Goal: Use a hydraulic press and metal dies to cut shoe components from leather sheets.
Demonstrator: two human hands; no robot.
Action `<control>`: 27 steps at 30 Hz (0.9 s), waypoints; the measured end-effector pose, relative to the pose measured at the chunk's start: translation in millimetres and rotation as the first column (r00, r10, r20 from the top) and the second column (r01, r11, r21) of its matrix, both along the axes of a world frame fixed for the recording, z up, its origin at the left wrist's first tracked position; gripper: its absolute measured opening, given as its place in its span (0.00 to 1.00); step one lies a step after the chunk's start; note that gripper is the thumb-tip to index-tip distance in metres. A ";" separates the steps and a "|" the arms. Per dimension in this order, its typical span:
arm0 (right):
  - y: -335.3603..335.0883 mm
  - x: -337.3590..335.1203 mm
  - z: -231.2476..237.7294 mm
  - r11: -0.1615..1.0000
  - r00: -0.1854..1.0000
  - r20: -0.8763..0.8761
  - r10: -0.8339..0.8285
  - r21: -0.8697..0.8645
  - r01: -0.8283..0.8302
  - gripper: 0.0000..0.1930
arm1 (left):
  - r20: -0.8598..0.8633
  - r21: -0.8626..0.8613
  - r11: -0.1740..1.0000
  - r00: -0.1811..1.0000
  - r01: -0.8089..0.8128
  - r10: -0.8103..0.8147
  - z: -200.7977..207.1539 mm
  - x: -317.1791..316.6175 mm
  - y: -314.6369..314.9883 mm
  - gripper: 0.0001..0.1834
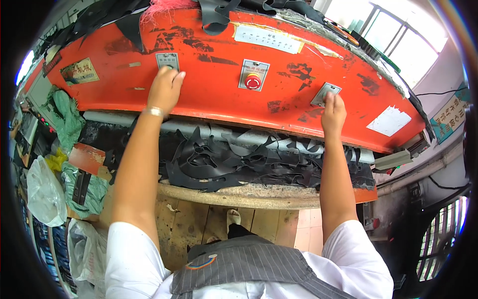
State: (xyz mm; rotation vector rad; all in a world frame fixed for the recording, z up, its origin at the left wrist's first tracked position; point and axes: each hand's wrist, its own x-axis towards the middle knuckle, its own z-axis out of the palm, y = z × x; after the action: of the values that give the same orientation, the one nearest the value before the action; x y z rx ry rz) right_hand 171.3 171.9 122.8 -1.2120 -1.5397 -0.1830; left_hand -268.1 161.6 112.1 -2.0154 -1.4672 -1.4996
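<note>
My left hand (166, 90) is closed, its curled fingers against a green push button (172, 67) on a small metal plate (164, 58) on the red machine beam (209, 84). The fingers cover most of that button. Farther right, my right hand (332, 115) is also closed, its knuckles up against another metal plate (318, 95); whatever button sits there is hidden. Neither hand shows an object inside it. Between them, untouched, is a red mushroom-shaped stop button (253, 80) with a yellow collar.
Black sheet offcuts (209, 159) lie heaped on the bed under the beam, behind a worn pale front edge (239, 197). More black scraps (216, 15) and pink fibres (162, 10) hang over the top. Plastic bags (46, 192) crowd the left side. Wooden boards (269, 224) form the floor.
</note>
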 end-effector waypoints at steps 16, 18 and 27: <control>-222.5 -52.7 -142.4 0.751 0.646 0.540 0.539 -0.655 -0.079 0.23 | -0.227 -0.666 0.740 0.921 0.090 -0.316 -133.1 136.7 -226.0 0.23; -219.8 -55.9 -141.7 0.760 0.665 0.535 0.522 -0.645 -0.078 0.21 | -0.214 -0.621 0.778 0.934 0.097 -0.286 -137.6 139.2 -223.3 0.21; -155.6 -46.4 -95.4 0.446 0.403 0.380 0.833 -0.892 -0.080 0.18 | -0.175 -0.795 0.594 0.889 0.125 -0.422 -116.3 124.9 -192.3 0.22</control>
State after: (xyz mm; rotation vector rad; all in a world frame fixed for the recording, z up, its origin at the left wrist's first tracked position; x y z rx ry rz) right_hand 124.9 16.4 27.4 -1.2100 -3.0277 0.5452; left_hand -143.2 -30.7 -4.2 -2.9222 -1.8788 -0.4765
